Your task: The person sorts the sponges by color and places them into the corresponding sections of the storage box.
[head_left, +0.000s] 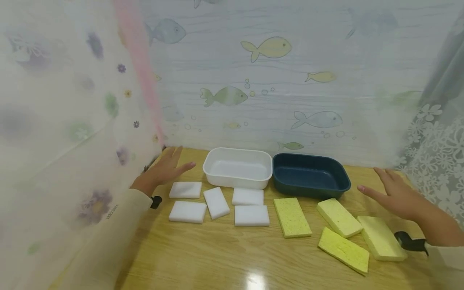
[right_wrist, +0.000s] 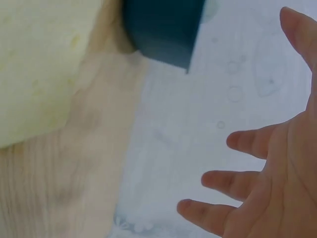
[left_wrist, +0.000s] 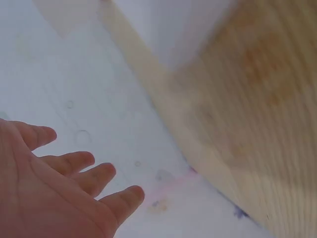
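My left hand (head_left: 164,169) is held out at the table's left side, fingers spread and holding nothing; its palm (left_wrist: 54,198) shows in the left wrist view. Near it lie several white sponges (head_left: 185,190), in front of a white rectangular basin (head_left: 237,183). On the other side, my right hand (head_left: 400,199) hovers with spread fingers (right_wrist: 247,144), nothing in its grasp. Closest to it are a dark blue basin (head_left: 311,189) and several yellow sponges (head_left: 382,238). One pale yellow sponge (right_wrist: 39,69) fills a corner of the right wrist view.
The basins stand side by side at the back of the wooden table (head_left: 217,253), before a fish-print curtain (head_left: 268,88). A flowered sheet (head_left: 72,100) hangs along the left, and lace fabric (head_left: 438,141) on the right.
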A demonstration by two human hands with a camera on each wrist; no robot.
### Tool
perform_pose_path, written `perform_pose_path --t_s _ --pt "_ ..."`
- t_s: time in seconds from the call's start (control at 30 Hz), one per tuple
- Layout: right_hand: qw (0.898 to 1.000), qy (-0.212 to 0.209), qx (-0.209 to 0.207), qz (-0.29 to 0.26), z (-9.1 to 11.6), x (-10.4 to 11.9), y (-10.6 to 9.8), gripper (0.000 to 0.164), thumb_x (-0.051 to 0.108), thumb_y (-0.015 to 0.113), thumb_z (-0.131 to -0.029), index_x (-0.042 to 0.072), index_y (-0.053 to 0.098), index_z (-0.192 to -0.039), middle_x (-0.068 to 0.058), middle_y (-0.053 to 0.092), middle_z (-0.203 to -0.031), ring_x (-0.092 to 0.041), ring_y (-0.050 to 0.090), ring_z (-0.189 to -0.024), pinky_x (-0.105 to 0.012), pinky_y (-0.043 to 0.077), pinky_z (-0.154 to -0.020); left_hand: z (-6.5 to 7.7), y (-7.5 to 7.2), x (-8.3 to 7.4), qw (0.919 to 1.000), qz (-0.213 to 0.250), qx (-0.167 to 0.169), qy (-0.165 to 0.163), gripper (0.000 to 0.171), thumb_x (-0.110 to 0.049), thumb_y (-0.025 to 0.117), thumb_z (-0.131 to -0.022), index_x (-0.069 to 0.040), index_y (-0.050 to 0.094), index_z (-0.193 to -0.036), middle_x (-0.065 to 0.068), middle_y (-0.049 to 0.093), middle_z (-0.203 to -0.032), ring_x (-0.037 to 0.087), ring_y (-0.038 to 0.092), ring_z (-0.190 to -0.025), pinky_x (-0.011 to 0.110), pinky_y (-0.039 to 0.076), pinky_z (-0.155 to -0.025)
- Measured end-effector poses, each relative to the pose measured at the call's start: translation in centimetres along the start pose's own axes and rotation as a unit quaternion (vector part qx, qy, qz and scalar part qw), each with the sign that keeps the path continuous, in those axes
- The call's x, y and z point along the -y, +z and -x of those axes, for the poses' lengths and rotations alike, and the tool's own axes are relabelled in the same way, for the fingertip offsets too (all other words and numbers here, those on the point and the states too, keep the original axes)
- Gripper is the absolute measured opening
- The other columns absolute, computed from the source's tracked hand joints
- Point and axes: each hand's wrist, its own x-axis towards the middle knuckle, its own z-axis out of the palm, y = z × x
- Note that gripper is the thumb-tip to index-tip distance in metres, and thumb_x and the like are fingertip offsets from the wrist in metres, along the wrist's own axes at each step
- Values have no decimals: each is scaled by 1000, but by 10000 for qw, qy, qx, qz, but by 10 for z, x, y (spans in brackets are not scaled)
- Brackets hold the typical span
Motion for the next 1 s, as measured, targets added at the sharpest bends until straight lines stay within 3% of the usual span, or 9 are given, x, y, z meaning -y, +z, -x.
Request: perform_pose_path --t_s 0.13,0.27,0.43,0.53,0.73,0.87,1.0 --pt "9998 -20 -180 -6 0 7 -1 101 55 50 -105 -13 0 -160 -52 9 -155 -72 11 -139 -85 22 -97 -8 6 -11 9974 704 -125 130 107 -78 40 -97 -13 -8 -167 17 -6 -174 41 -7 -160 70 6 -123" --pt "9997 -17 -251 38 0 13 -1 101 57 51 -105 -13 4 -160 -51 16 -153 -70 24 -135 -83 29 -94 -15 10 -23 9931 1022 -490 295 104 -74 46 -98 -7 6 -167 20 11 -173 46 17 -157 67 21 -122" --pt "9997 -63 -222 42 3 18 4 98 56 52 -105 -16 13 -159 -49 30 -146 -65 45 -121 -74 45 -83 -20 16 -34 9873 1491 -537 -64 105 -78 57 -90 -17 19 -167 14 23 -171 46 43 -146 64 40 -113" --pt "9997 -51 -244 21 5 21 6 96 56 53 -104 -18 20 -156 -48 36 -141 -63 51 -116 -68 50 -78 -22 22 -38 9798 1935 -455 -234 104 -76 63 -88 -20 23 -167 12 25 -171 42 42 -148 61 43 -112" --pt "9993 -117 -345 62 7 33 6 85 55 58 -103 -17 43 -146 -42 52 -132 -53 61 -107 -58 54 -74 -23 32 -44 9509 3052 -365 -373 93 -50 78 -91 -20 29 -165 16 30 -168 37 42 -149 50 55 -102" --pt "9989 -337 -308 59 10 42 11 70 51 65 -100 -10 59 -134 -28 66 -118 -37 67 -98 -51 56 -74 -24 38 -46 9443 3249 -324 -405 89 -38 80 -92 -18 32 -164 18 31 -167 38 42 -148 48 56 -100" --pt "9990 -441 -71 56 12 49 17 66 51 69 -97 -6 64 -129 -13 69 -109 -24 66 -93 -43 57 -72 -27 44 -50 9380 3435 -261 -392 89 -29 82 -91 -12 32 -163 18 33 -166 39 44 -147 47 57 -99"
